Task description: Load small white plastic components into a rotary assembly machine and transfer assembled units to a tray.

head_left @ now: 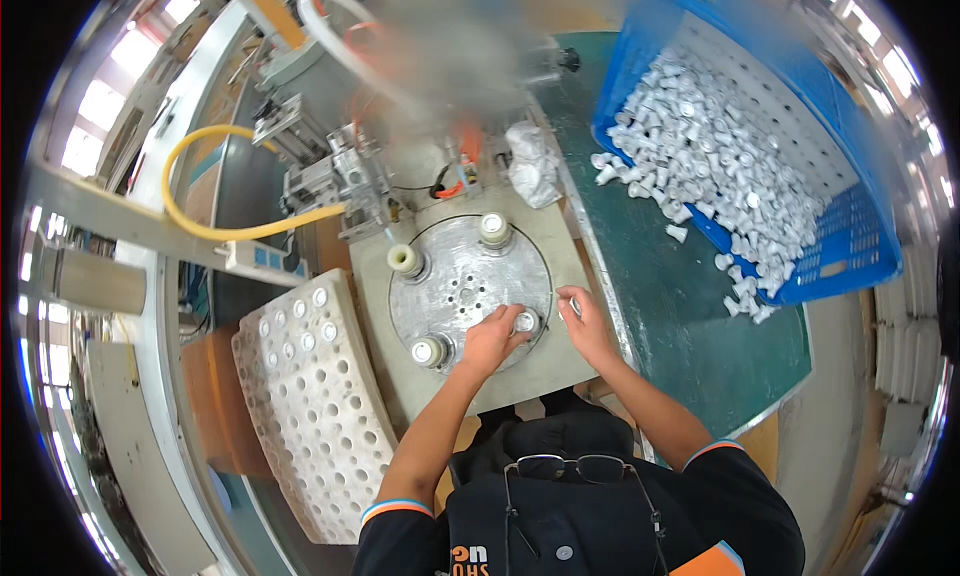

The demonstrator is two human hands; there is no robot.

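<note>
My left hand [492, 338] rests on the near right edge of a round metal turntable [462, 281], fingers closed around a small white capped part [524, 322] seated in its near right station. My right hand [583, 321] hovers just right of the disc, pinching a small white part [567, 296] between fingertips. Three other stations hold parts: a cream one [404, 260] at the left, a white one [494, 228] at the far side, and one [428, 351] at the near left.
A tilted blue basket [850, 236] full of small white parts lies at the right on a green mat [690, 346], several spilling out. A white perforated tray [315, 396] with a few parts sits left. Machinery [340, 166] with a yellow hose [200, 216] stands behind the disc.
</note>
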